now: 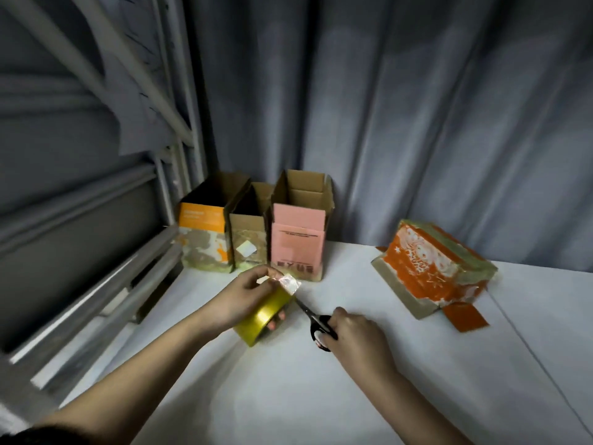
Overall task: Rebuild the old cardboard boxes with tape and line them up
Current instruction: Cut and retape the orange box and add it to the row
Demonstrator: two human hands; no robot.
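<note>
Three open boxes (253,229) stand in a row at 11 o'clock on the white counter (321,380); an orange box (433,268) lies at 2 o'clock. Left grip (247,295) clasps the yellow tape roll (264,311), pinching its free end. Right grip (353,332) clenches black scissors (316,319), blades at the tape.

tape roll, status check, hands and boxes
Left hand grips tape roll. Right hand holds scissors at pulled tape end. Three boxes lined up; orange box on its side.
</note>
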